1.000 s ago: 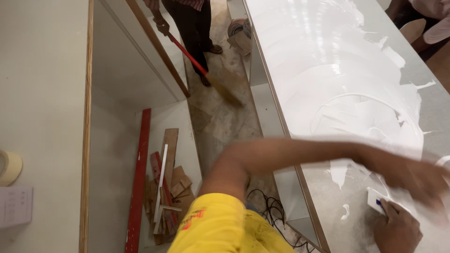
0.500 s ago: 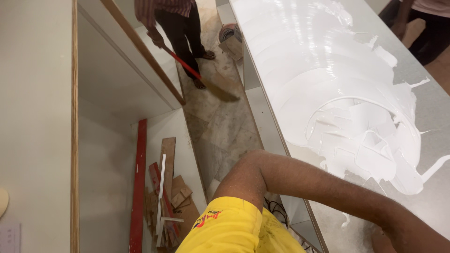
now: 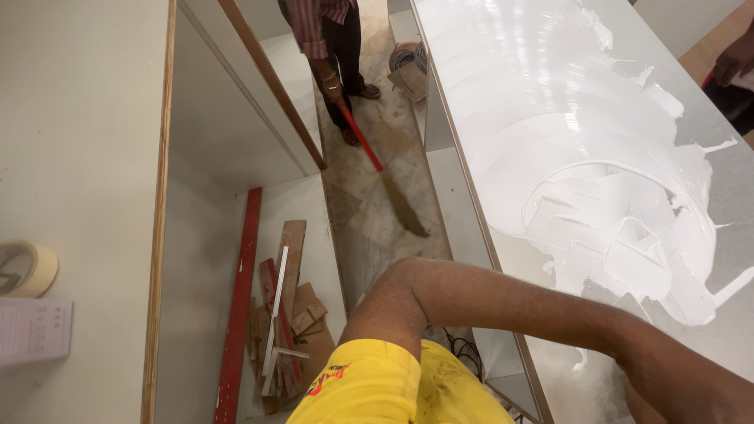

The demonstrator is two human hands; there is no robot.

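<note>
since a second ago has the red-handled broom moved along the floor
Cannot tell: the head camera itself shifted. The broom still slants over the floor between the cabinet and the glue-smeared panel.

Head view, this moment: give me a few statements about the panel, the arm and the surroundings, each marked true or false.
1. White paste is spread in curved strokes over the grey panel. True.
2. The person's arm reaches across toward the panel. True.
3. Both of the person's hands are plainly in view. False: the arm runs out of the picture at the lower right and no hand shows.
4. Another person sweeps the floor with a red-handled broom. True.
5. The roll of tape lies on the white paste. False: it sits on the pale surface at far left.
6. The wood scraps lie on the panel. False: they lie down in the open cabinet.
</note>
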